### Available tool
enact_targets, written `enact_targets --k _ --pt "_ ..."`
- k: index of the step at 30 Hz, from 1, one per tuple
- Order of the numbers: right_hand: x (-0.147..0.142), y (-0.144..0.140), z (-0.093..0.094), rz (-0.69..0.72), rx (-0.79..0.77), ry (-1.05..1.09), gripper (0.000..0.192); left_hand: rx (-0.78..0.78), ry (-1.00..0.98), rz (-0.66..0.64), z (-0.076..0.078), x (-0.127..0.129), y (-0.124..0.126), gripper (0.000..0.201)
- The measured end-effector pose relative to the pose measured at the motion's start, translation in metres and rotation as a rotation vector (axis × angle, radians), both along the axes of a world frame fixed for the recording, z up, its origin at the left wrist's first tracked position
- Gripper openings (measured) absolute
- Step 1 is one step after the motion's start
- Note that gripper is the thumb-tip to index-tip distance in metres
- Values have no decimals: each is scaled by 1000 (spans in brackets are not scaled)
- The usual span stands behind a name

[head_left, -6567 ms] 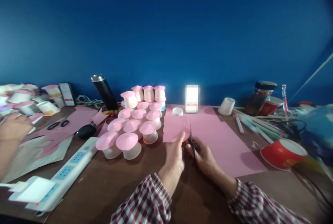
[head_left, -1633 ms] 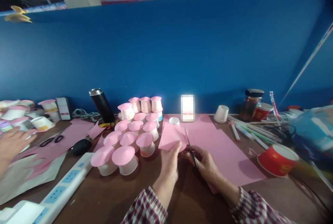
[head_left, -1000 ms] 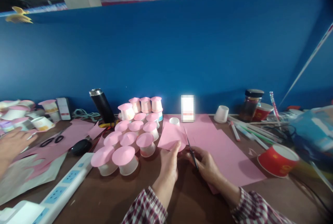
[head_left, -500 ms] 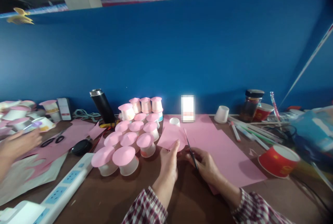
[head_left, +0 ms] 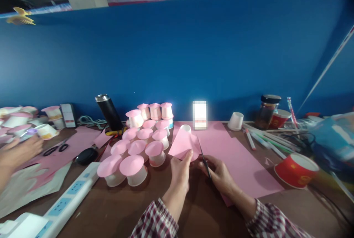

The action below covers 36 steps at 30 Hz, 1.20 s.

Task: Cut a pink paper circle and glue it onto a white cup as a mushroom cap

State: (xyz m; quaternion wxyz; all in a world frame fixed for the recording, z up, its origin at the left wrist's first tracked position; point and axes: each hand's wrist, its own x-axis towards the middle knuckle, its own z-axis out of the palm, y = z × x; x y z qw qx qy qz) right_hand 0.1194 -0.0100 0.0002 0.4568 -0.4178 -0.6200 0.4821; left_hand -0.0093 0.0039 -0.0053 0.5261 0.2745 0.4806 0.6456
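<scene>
Pinched under the thumb of my left hand is a piece of pink paper with a rounded right edge. My right hand is closed round a pair of scissors, whose blades point up and away beside that edge. A white paper cup stands just behind the held paper, partly covered by it. Larger pink sheets lie flat under and to the right of my right hand. Left of my hands stand several paper cups topped with pink paper cones.
A power strip, a black flask and black-handled scissors are on the left, near another person's hand. On the right are a white cup, markers, a jar and a red paper bowl.
The pink paper in my left hand has tilted up and now hides more of the white cup. My right hand and scissors have shifted slightly right. The other person's hand has moved a little.
</scene>
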Motion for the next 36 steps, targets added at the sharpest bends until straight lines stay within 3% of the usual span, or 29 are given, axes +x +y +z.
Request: enact_targets --k 16,24,36 --pt "2 0 1 33 -4 26 41 14 -30 -51 11 -2 -5 41" --pt "2 1 2 45 -2 33 44 29 -79 33 6 0 -1 42" --pt "2 1 3 65 14 30 40 11 -56 30 5 -2 0 38"
